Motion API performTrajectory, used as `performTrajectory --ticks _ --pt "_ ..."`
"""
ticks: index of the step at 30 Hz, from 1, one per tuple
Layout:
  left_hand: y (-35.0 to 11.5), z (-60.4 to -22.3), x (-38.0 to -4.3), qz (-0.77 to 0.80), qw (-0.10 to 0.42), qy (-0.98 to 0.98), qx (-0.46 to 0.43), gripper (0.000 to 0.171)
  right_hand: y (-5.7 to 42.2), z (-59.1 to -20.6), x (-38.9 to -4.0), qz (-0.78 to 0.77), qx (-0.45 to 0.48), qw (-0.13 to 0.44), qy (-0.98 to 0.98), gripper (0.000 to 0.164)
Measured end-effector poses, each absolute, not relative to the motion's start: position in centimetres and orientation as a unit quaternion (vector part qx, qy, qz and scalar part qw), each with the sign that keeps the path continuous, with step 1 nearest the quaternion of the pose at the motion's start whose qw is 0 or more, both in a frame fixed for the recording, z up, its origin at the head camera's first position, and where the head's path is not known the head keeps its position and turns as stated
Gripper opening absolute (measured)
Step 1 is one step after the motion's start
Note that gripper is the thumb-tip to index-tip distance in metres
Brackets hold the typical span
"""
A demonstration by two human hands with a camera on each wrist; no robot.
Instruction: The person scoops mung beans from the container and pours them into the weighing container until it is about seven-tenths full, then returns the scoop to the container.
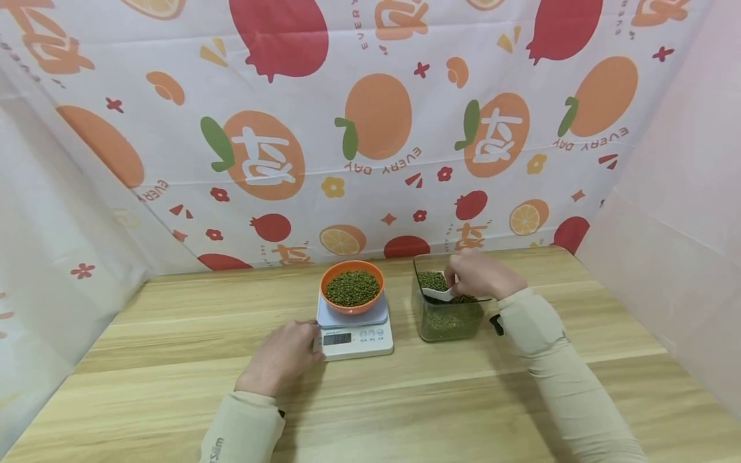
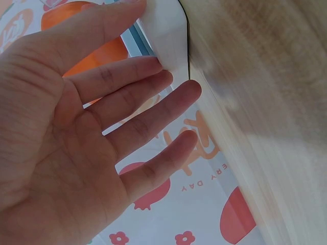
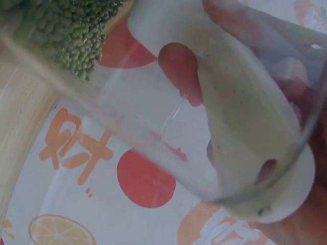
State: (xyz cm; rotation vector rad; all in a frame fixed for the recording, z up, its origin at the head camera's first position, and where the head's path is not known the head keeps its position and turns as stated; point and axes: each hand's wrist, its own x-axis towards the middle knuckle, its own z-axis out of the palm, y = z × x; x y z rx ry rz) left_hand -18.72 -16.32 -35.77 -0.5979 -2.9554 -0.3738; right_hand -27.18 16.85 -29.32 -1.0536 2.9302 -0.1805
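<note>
On the white kitchen scale (image 1: 370, 348) sits an orange bowl (image 1: 352, 310) full of green mung beans (image 1: 353, 287). My left hand (image 1: 283, 355) is at the scale's left side; in the left wrist view its fingers (image 2: 138, 127) are spread and nearly straight, thumb and fingertips by the scale's edge (image 2: 166, 30). My right hand (image 1: 483, 275) reaches over a clear square container (image 1: 448, 325) holding more beans. It grips a white spoon (image 1: 437, 294) inside the rim. Seen through the clear wall, the spoon's handle (image 3: 245, 112) has a hole near its end.
A light wood table (image 1: 173, 360) runs under everything. Behind it hangs a fruit-printed cloth (image 1: 324, 212), close to the scale and container. Pale cloth walls (image 1: 666, 244) stand at both sides.
</note>
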Motion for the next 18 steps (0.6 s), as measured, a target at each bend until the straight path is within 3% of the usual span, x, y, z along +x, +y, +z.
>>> performTrajectory --ticks 18 --pt "-16.3 -35.7 -18.6 -0.115 0.052 -0.972 -0.197 0.021 18.1 -29.5 -26.4 -0.095 -0.340 -0.074 0.933 0.007"
